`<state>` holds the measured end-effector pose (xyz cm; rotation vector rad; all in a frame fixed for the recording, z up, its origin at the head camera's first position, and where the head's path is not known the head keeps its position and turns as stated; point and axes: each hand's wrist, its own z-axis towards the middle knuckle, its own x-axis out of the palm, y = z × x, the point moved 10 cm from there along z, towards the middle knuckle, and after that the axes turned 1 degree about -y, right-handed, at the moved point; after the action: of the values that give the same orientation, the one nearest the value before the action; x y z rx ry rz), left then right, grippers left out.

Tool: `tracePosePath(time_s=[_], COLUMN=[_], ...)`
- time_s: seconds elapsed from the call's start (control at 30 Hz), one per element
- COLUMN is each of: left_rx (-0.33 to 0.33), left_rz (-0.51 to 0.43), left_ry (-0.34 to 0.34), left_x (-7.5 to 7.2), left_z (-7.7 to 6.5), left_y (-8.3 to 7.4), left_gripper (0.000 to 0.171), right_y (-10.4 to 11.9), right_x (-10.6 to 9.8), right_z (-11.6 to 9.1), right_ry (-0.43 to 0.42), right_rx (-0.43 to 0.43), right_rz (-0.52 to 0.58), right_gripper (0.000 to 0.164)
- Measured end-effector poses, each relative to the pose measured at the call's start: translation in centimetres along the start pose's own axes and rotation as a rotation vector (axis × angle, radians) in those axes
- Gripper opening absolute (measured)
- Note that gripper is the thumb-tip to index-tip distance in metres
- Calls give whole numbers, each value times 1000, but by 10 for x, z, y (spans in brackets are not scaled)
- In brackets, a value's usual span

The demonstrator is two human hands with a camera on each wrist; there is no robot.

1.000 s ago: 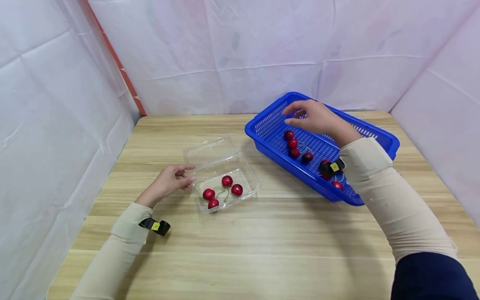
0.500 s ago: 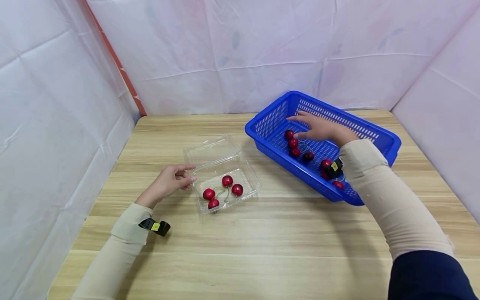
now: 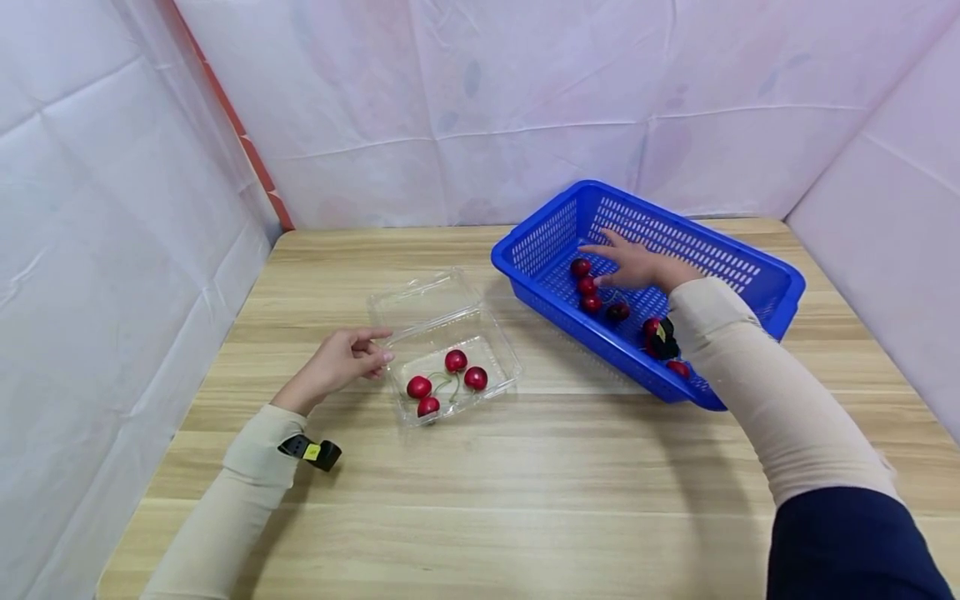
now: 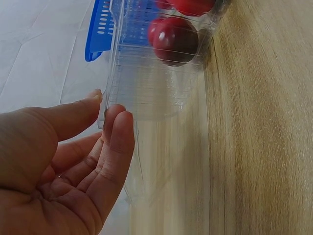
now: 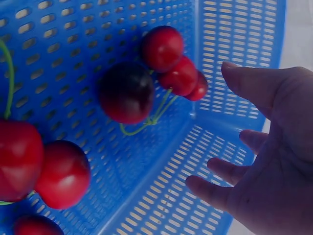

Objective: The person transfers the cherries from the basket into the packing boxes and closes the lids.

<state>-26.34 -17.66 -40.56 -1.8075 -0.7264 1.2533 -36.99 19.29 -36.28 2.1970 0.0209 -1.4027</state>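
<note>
Reference part: the blue basket (image 3: 570, 320), standing on the worktop (image 3: 465, 517). All positions below are relative to it.

Right hand (image 3: 633, 262): inside the basket, toward its left end. Fingers are spread, the thumb stands apart from them, and the palm holds nothing. The right-wrist view shows the thumb tip near three red cherries (image 5: 178, 76), apart from them. A dark cherry (image 5: 126, 93) lies just beside that row; thin green stems (image 5: 154, 120) run between them. Further cherries (image 3: 678, 369) lie toward the near right part of the basket, partly hidden by the wrist camera (image 3: 663, 340).

Left hand (image 3: 337, 362): left of the basket, at the far-left rim of the clear box (image 3: 495, 347). Thumb and fingertips appear to pinch this rim lightly. The box sits left of the basket, its lid (image 3: 420, 302) folded back. Four cherries (image 3: 456, 361) lie inside.

Step in hand, as judged: a reach for a cherry in the basket while the box is steadied. The next move calls for lowering the right hand, closing thumb and fingertips around one cherry, and lifting gently, since the stems may be tangled.
</note>
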Motion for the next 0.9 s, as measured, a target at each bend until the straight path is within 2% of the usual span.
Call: tracePosePath(time_s=[0.27,0.43,0.6,0.9], left_rx=[-3,-7,-7,-1], left_rz=[-6,-2,-19,-26], left_ry=[2,0,6,8], left_x=[1,0,1,1], left_z=[0,0,0,0], left_y=[0,0,0,-1], left_gripper=[47,47,47,47], right_y=[10,8,6,8], right_x=[9,15,24,28], right_z=[9,14,15,15], right_ry=[8,16,61,69], right_rx=[-48,-21,8,-30], right_rz=[-99,-150,-155,-170], right_gripper=[52,48,47,46])
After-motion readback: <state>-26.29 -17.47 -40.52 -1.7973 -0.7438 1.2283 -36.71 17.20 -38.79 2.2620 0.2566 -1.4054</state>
